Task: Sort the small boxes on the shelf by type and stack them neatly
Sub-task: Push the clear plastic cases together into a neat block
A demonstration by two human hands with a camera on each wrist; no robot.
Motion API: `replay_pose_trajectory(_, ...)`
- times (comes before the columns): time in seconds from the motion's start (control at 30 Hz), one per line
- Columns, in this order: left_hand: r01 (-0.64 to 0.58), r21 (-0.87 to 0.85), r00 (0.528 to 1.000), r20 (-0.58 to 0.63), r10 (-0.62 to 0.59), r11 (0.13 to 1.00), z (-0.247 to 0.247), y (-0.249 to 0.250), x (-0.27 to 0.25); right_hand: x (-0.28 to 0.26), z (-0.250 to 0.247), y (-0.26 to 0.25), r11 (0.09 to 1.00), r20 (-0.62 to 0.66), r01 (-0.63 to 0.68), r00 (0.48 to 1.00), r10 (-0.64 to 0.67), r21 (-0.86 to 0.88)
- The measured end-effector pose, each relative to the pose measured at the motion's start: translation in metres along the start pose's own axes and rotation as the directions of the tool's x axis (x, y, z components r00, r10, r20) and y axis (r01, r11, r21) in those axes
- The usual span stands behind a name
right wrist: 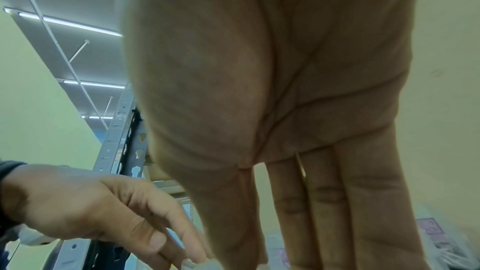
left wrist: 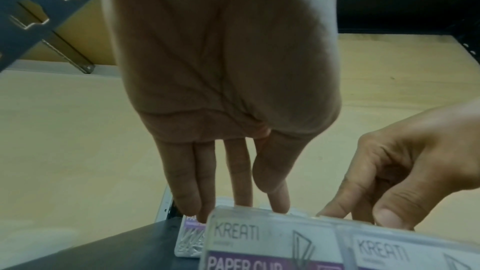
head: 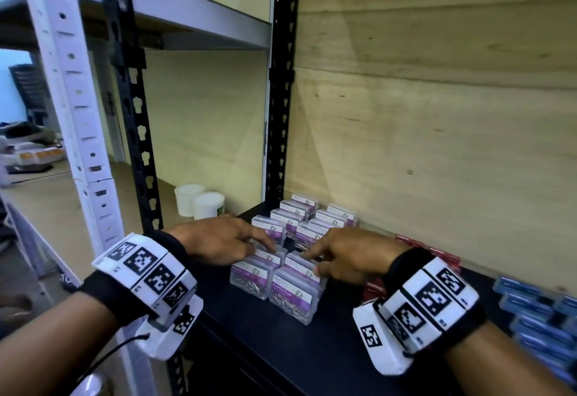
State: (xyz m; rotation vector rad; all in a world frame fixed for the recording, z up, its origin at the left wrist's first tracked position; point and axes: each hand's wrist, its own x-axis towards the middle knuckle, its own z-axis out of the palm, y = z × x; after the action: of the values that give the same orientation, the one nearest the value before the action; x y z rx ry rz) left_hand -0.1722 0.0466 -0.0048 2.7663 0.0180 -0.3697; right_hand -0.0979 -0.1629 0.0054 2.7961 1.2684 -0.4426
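Observation:
Clear paper clip boxes with purple labels stand in two side-by-side rows on the black shelf (head: pixel 327 349). The front boxes (head: pixel 282 286) lie under my hands, and the back boxes (head: pixel 307 219) sit near the wooden wall. My left hand (head: pixel 263 248) reaches in from the left, and its straight fingers (left wrist: pixel 278 202) touch the top of a front-row box (left wrist: pixel 272 241). From the right, my right hand (head: pixel 311 263) rests its fingertips on the neighbouring box. In the right wrist view, the right hand's fingers (right wrist: pixel 324 223) are straight. Neither hand holds a box.
Red boxes (head: pixel 443 255) lie along the wall behind my right wrist. Blue boxes (head: pixel 537 317) are piled at the far right. Two white jars (head: pixel 199 205) stand on the wooden shelf to the left, beyond a black upright post (head: pixel 281 99).

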Motion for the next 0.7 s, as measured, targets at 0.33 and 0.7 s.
replay_pose_trajectory(0.33, 0.074, 0.007, 0.997, 0.014, -0.074, 0.997, -0.001, 0.015, -0.004, -0.014, 0.001, -0.007, 0.995, -0.008, -0.023, 1.0, 0.023, 0.093)
replay_pose_trajectory(0.7, 0.121, 0.097, 0.992, 0.01, -0.123, 0.988, 0.0, 0.029, -0.007, -0.018, 0.001, -0.005, 0.993, -0.025, 0.004, 1.0, -0.001, 0.118)
